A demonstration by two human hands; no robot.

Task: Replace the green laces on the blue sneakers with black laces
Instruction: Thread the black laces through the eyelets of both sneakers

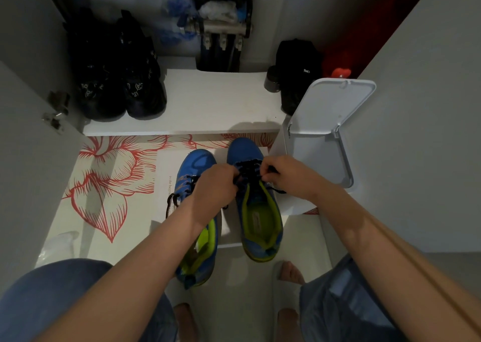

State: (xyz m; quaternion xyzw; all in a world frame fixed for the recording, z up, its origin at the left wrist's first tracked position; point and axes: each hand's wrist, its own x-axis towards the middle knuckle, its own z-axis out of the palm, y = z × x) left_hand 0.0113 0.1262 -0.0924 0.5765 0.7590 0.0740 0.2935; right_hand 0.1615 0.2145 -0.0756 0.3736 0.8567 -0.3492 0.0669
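Head view: left hand (216, 185) and right hand (283, 175) both pinching black lace (248, 169).
Fingers curled, working over the eyelets of the blue sneaker (260, 211) beside the open white bin (325, 112); second sneaker (195, 164) just beside it, also black-laced.

Left sneaker (194, 164): blue upper, lime-green lining; upright on a white sheet (166, 169) on the floor, toe pointing far, heel near, partly hidden under the left forearm.
Right sneaker (244, 150): same blue and lime green; upright just beside the left one, toe a little farther, opening fully visible.
Left lace (171, 202): black, threaded over the tongue, a loose end looping off the shoe's left side onto the sheet.
Right lace (246, 168): black, crossed over the upper eyelets; pinched from both sides by the left hand (216, 185) and right hand (283, 175), one end trailing right.
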